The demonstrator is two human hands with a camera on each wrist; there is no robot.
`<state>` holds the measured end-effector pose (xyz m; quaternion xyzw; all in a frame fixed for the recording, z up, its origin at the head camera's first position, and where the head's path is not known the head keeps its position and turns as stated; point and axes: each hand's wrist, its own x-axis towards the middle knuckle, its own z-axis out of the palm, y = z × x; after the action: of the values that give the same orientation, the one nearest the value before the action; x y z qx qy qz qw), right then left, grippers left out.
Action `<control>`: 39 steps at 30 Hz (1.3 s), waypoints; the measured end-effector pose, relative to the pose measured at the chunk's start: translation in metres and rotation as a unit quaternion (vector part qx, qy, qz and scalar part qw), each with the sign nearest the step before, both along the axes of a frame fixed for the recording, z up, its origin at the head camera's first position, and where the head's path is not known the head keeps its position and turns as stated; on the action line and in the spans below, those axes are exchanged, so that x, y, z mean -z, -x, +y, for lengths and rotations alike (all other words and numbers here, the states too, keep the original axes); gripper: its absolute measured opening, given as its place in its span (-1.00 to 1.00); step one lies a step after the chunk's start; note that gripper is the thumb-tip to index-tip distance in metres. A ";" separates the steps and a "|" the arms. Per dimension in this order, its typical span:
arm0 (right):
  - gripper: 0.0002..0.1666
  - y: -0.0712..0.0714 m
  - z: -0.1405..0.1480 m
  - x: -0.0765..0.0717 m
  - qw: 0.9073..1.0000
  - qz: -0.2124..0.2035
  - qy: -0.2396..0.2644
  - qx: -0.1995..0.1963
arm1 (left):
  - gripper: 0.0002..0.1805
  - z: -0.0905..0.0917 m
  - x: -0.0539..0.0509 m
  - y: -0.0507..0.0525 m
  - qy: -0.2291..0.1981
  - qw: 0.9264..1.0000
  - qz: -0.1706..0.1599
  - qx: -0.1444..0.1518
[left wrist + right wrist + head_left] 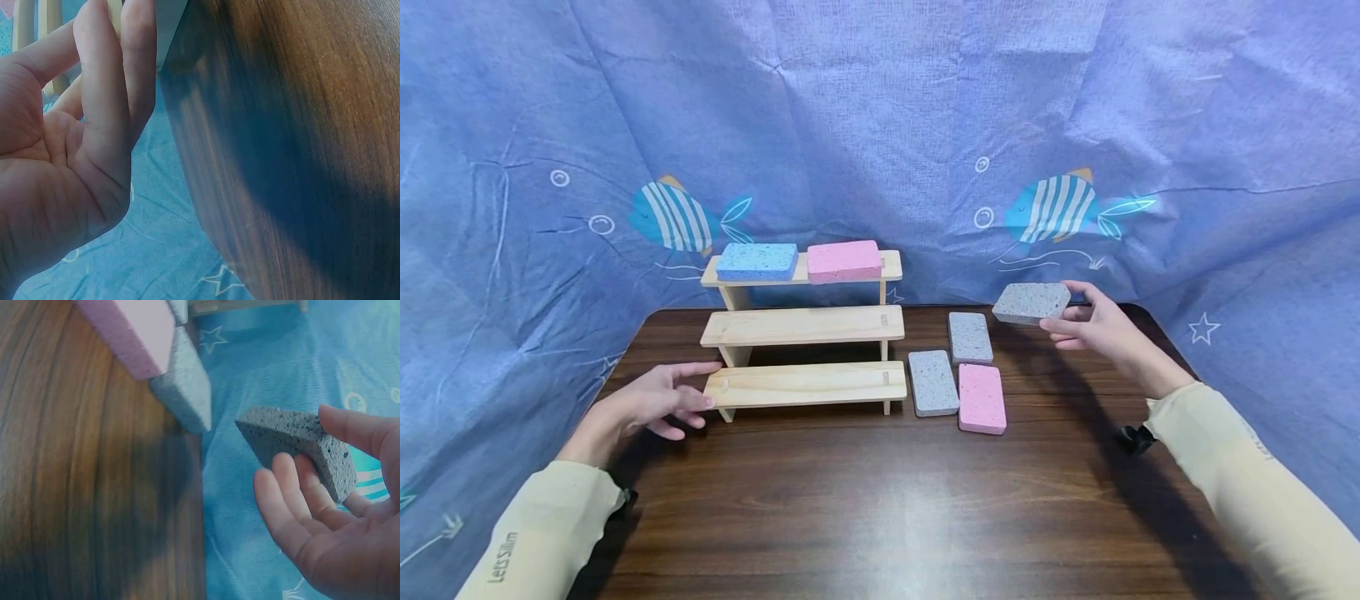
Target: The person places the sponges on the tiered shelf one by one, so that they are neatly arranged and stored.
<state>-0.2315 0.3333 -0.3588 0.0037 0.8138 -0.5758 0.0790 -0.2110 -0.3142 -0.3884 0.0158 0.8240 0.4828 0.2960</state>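
Note:
My right hand [1093,325] holds a grey speckled sponge [1032,302] by its right end, raised above the table's back right. In the right wrist view the thumb is on one face of the grey sponge [284,434] and the fingers are on the other. At the left end of a three-step wooden rack [805,385], my left hand [651,400] touches the lowest step with thumb and index finger, both fairly straight. On the top step lie a blue sponge [757,262] and a pink sponge [845,262].
Right of the rack, two grey sponges [933,383] and a pink sponge [982,400] lie flat and close together on the dark wooden table [850,500]. A blue fish-print cloth [880,125] hangs behind the table's back edge.

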 end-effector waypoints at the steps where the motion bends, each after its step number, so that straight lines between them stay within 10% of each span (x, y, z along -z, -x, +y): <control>1: 0.18 0.000 0.000 -0.002 1.000 0.001 0.011 -0.005 | -0.11 0.000 0.000 0.000 0.000 1.000 -0.001 -0.002; 10: 0.12 -0.005 -0.011 -0.015 0.996 0.017 0.082 -0.032 | -0.12 -0.002 0.003 0.000 -0.008 1.000 -0.001 -0.004; 24: 0.01 -0.010 -0.031 -0.028 0.997 0.058 -0.014 -0.050 | -0.12 -0.002 0.003 0.000 -0.014 1.000 -0.004 -0.004; 39: -0.03 -0.006 -0.061 -0.039 0.995 0.047 0.039 -0.083 | -0.11 -0.001 0.001 0.001 -0.008 1.000 -0.006 -0.007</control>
<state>-0.2257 0.2723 -0.3199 -0.0938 0.7911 -0.5980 0.0880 -0.2122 -0.3154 -0.3899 0.0099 0.8184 0.4918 0.2971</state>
